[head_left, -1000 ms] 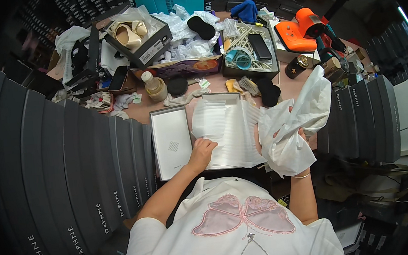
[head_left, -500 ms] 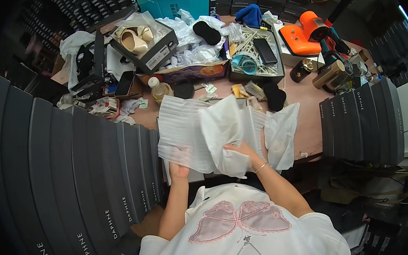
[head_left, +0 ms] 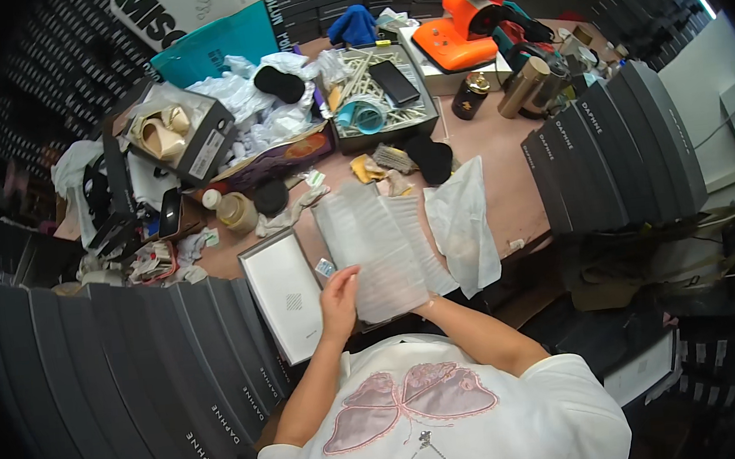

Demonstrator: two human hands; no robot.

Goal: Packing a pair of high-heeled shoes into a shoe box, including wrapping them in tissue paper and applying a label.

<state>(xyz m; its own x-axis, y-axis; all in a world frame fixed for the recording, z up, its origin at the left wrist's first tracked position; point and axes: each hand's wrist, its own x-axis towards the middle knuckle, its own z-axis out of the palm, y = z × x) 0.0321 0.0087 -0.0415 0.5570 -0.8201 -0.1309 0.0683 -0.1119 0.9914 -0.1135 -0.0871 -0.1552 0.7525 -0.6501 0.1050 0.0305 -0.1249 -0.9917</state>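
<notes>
Sheets of thin, ribbed white wrapping paper (head_left: 378, 250) lie in front of me over something they mostly hide. My left hand (head_left: 339, 306) is at their left edge, fingers gathered on the paper. Beside its fingertips sits a small white and blue packet (head_left: 325, 268). At the lower right corner of the paper is my right hand (head_left: 425, 307); its fingers are hidden under the sheet. A shallow white tray-like box part with a dark rim (head_left: 281, 294) lies left of the paper. To the right rests a separate white wrapped bundle (head_left: 463, 225).
Dark shoeboxes stand in rows at left (head_left: 127, 382) and right (head_left: 614, 151). Behind the paper are a glue bottle (head_left: 235, 210), a box with beige shoes (head_left: 171, 137), a box of white sticks (head_left: 386, 97), black pads (head_left: 429, 159) and an orange device (head_left: 460, 33).
The view has swung to the right. The white sheet my right hand lifted now lies flat over the paper. Right fingers have gone beneath it; the white box part at left is now uncovered.
</notes>
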